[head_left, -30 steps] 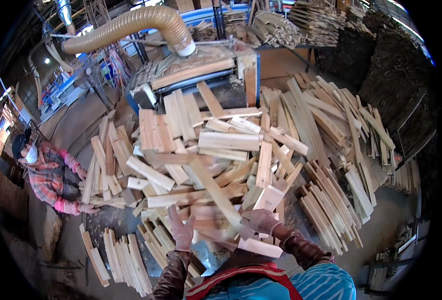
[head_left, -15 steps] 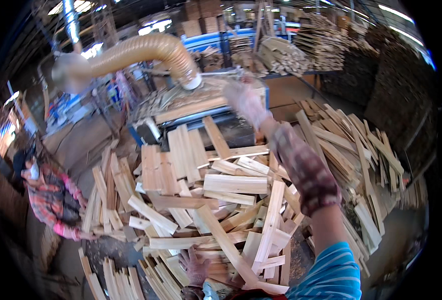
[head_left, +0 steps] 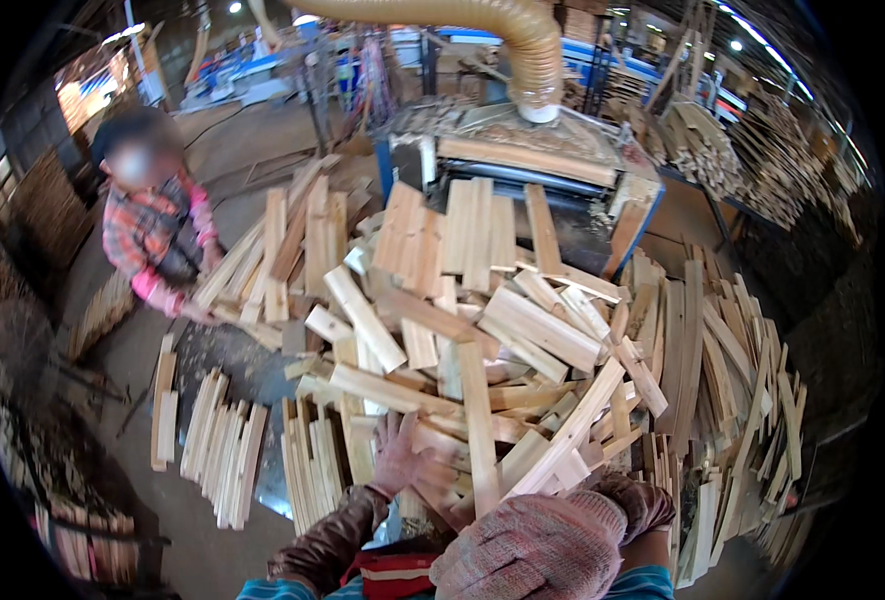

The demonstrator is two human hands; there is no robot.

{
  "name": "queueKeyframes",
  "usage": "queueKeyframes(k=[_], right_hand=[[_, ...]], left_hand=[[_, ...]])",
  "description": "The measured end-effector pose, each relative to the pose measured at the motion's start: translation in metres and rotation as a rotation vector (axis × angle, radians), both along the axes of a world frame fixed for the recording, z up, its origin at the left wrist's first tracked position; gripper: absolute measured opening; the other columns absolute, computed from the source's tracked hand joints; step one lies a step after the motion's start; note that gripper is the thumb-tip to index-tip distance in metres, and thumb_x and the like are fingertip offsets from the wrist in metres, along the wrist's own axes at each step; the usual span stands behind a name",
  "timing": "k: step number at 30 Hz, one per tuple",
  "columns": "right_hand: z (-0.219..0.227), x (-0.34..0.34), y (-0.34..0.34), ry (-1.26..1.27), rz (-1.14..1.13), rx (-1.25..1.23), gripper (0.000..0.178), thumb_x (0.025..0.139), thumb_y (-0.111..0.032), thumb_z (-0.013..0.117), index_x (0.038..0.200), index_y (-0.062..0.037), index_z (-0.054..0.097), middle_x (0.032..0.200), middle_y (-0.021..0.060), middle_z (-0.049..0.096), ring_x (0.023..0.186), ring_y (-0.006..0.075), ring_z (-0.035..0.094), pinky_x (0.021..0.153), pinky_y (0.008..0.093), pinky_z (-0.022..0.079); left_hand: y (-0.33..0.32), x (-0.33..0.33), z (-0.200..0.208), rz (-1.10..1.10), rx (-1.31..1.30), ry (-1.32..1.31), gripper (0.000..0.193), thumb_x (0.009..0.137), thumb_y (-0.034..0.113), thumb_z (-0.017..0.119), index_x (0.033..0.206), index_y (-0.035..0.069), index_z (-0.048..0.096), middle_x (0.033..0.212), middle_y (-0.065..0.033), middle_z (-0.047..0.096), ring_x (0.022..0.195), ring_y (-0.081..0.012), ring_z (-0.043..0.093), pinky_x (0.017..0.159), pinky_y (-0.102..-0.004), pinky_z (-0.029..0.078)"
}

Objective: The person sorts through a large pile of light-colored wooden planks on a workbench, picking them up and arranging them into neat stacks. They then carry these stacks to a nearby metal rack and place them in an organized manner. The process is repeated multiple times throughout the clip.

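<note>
My left hand (head_left: 400,455), in a light knitted glove and a dark shiny sleeve cover, rests on the near side of a heap of planed wooden boards (head_left: 543,328). Its fingers are spread, and I see nothing gripped in them. Close to the camera, low in the view, is my right hand (head_left: 528,545) in a pinkish knitted glove. Its back and knuckles fill much of that spot, bent toward the left; the fingertips are hidden. A long narrow board (head_left: 478,425) stands out just beyond it, and a paler slat (head_left: 573,420) slants beside that.
Behind the heap stands a planer-like machine (head_left: 523,150) with a ribbed extraction hose (head_left: 533,60). At the left a co-worker (head_left: 158,215) in a checked shirt reaches to the boards. Neat rows of slats (head_left: 225,445) lie front left; a board pile (head_left: 733,360) is at the right.
My right hand has come back from the machine to close in front of me. My left hand stays on the boards. The view has swung, bringing the co-worker further in.
</note>
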State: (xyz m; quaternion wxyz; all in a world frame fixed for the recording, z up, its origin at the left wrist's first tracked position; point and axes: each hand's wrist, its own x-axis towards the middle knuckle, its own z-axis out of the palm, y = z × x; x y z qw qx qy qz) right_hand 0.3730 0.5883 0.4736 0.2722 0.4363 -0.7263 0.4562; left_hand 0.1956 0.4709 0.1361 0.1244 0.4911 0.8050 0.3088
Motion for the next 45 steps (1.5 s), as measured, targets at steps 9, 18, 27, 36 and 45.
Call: queueKeyframes(k=[9,18,27,36,45], right_hand=[[-0.066,-0.02,0.018,-0.396,-0.319,0.198,0.035,0.09,-0.034,0.067,0.108,-0.0039,0.067,0.112,0.0213,0.066,0.095,0.0302,0.068,0.08,0.0406,0.055],[-0.115,-0.096,0.263,-0.141,-1.573,-0.537,0.035,0.093,-0.031,0.063,0.115,-0.0044,0.066,0.119,0.0269,0.065,0.101,0.0303,0.069,0.081,0.0407,0.057],[-0.26,-0.12,0.064,-1.168,-0.767,-0.908,0.036,0.1,-0.022,0.06,0.124,0.0056,0.061,0.102,0.0141,0.073,0.089,0.023,0.071,0.081,0.0328,0.057],[-0.307,-0.117,0.048,-1.149,-0.81,-1.236,0.037,0.097,-0.021,0.064,0.124,0.004,0.061,0.102,0.0175,0.071,0.084,0.0256,0.072,0.078,0.0361,0.061],[-0.29,-0.121,0.036,-1.081,-0.82,-0.981,0.041,0.099,-0.029,0.062,0.127,0.0003,0.063,0.111,0.0133,0.069,0.095,0.0215,0.069,0.085,0.0357,0.058]], left_hand=[[-0.04,-0.043,0.024,0.122,0.201,-0.311,0.064,0.09,0.023,0.073,0.145,0.005,0.047,0.137,-0.0181,0.059,0.126,-0.0276,0.058,0.105,-0.036,0.046],[-0.036,-0.213,-0.001,0.603,0.582,-0.411,0.069,0.086,0.018,0.073,0.146,0.001,0.044,0.143,-0.0208,0.053,0.133,-0.0304,0.051,0.109,-0.0374,0.041],[-0.004,-0.36,-0.099,1.141,0.635,-0.558,0.115,0.07,0.051,0.084,0.157,0.006,0.024,0.147,-0.0305,0.042,0.132,-0.0393,0.048,0.109,-0.0402,0.04],[0.007,-0.436,-0.104,1.355,0.579,-0.211,0.075,0.085,0.035,0.067,0.146,0.0,0.042,0.124,-0.0328,0.058,0.112,-0.0446,0.061,0.096,-0.0523,0.047],[0.018,-0.397,0.009,1.038,0.634,-0.317,0.089,0.082,0.008,0.072,0.156,0.003,0.023,0.155,-0.022,0.032,0.14,-0.0325,0.037,0.11,-0.0408,0.043]])
